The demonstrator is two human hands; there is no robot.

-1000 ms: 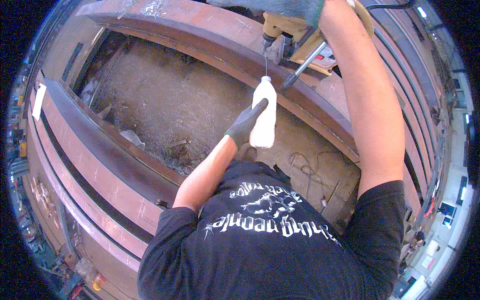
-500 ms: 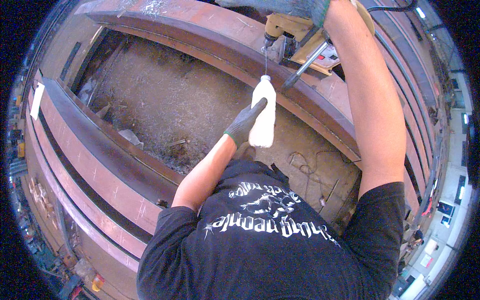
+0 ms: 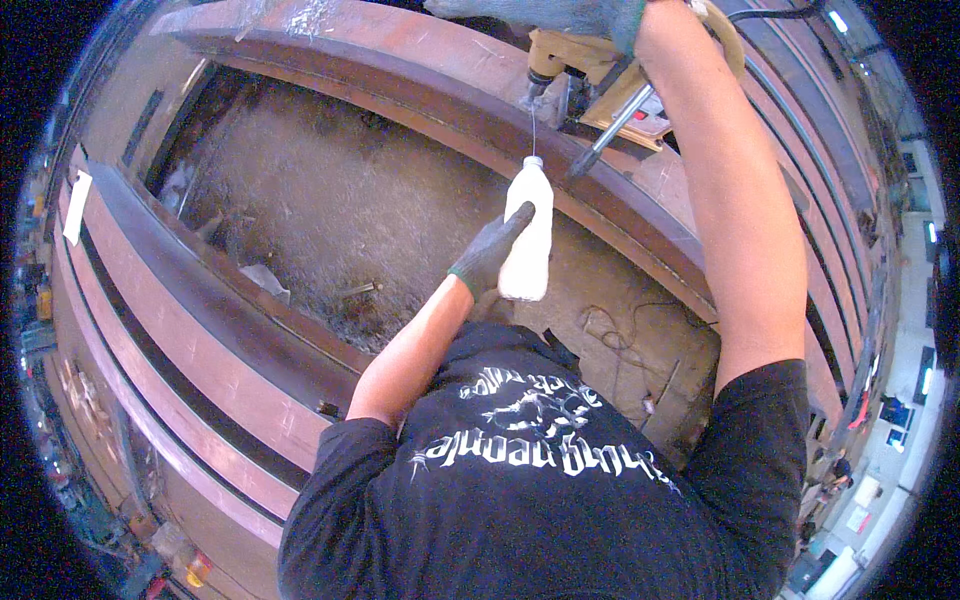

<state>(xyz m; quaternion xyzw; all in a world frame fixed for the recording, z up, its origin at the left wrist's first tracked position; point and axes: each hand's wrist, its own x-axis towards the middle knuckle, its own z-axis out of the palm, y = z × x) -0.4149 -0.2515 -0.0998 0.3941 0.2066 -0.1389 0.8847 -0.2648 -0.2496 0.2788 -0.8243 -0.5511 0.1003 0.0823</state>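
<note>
Bottle [image 3: 527,240]: white plastic, squeeze type, held in the gloved left hand [image 3: 487,258] with the fingers wrapped closed around its body; it stands nearly upright, nozzle up, in the air between the person's chest and the steel beam [image 3: 420,95]; a thin stream runs from the nozzle up to the point where the drill [image 3: 570,75] meets the beam; contents cannot be read through the opaque wall, though the fluid appears pale or clear; fill level cannot be told.

Right hand [image 3: 560,15]: gloved, at the upper edge of the view, resting on top of the yellow drill; whether the fingers are clenched around a handle cannot be told from this angle; a dark lever [image 3: 610,130] slants down from the drill body toward the bottle.

Progress, as a judgement: the drill is seated on the beam flange and fluid is being applied at the bit, so the cut looks to be under way; no finished hole is visible, and chips are not discernible; feeding the bit through and retracting it appear to remain.

Floor [image 3: 330,220] between the two beams: rough, with scraps and a loose cable.
</note>
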